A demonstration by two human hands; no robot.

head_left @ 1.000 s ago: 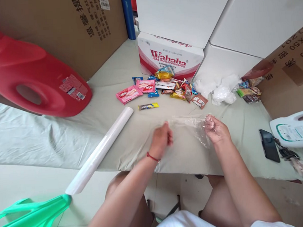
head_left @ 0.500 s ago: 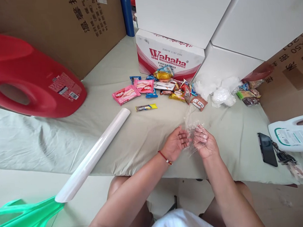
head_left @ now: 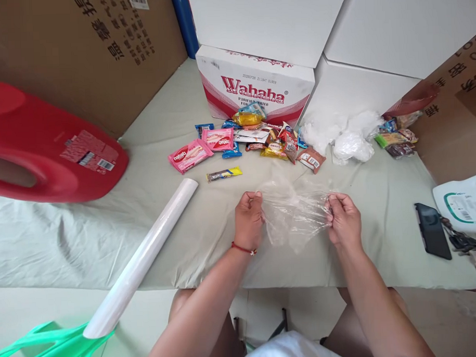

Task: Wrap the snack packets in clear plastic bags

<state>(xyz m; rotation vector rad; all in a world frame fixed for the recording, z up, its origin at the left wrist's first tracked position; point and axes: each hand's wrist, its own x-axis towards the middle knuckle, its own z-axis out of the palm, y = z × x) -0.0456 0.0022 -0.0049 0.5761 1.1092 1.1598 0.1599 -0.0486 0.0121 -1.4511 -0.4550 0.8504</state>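
Note:
My left hand [head_left: 249,217] and my right hand [head_left: 344,220] each pinch one side of a clear plastic bag [head_left: 295,214], which is stretched between them just above the cloth-covered table [head_left: 185,222]. Both hands have their fingers closed on the film. A red string sits round my left wrist. Beyond the bag lies a pile of snack packets [head_left: 256,139], with pink wafer packs [head_left: 190,155] at its left and a small yellow bar [head_left: 224,174] nearest my left hand.
A white roll of bags [head_left: 143,260] lies diagonally at left, its lower end over a green plastic stool [head_left: 49,349]. A red jug [head_left: 45,154] lies far left, a Wahaha box [head_left: 254,92] at the back, crumpled white bags [head_left: 341,136], a phone [head_left: 433,238] and a white jug [head_left: 463,204] at right.
My hands were together, bunching the clear bag; they have moved apart and now stretch it open between them. The view has shifted slightly.

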